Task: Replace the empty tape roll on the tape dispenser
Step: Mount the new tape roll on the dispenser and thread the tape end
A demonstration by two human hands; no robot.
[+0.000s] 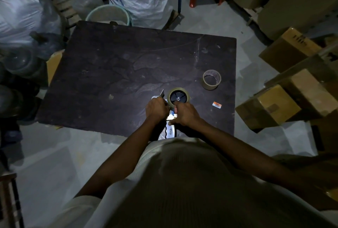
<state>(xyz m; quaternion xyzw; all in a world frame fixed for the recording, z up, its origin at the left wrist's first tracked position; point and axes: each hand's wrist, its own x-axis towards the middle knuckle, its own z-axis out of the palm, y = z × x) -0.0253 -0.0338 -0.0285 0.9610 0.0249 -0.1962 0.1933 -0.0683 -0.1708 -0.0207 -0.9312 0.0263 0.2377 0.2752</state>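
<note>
Dark-brown table (128, 66); tan empty roll (212, 79)

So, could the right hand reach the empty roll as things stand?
Probably yes: the empty roll stands alone, nothing lies between, but the right hand must first release the dispenser.

dim room: dark table (118, 66) on grey floor (54, 154), cardboard boxes (270, 107) right.
</note>
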